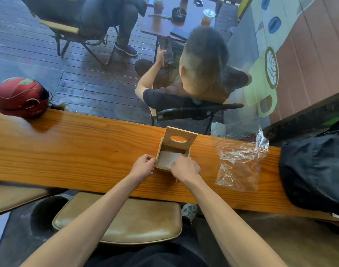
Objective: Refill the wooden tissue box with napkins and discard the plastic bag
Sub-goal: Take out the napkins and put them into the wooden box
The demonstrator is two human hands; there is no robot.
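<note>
The left hand (143, 166) holds a curled grip on the open wooden tissue box's (174, 149) left wall while the right hand (185, 169), fingers curled, presses the white napkins (167, 159) inside, on the orange wooden counter (78, 151).

Napkins (168, 159) in box (161, 151); bag (240, 162) to its right.

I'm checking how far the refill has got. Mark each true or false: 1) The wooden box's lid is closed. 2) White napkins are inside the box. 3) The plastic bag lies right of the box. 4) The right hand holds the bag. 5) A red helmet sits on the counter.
1) False: the lid of the wooden box stands open.
2) True: white napkins lie inside.
3) True: the plastic bag lies right of it on the counter.
4) False: the right hand is at the box; the bag lies untouched.
5) True: the red helmet sits at the far left.
</note>
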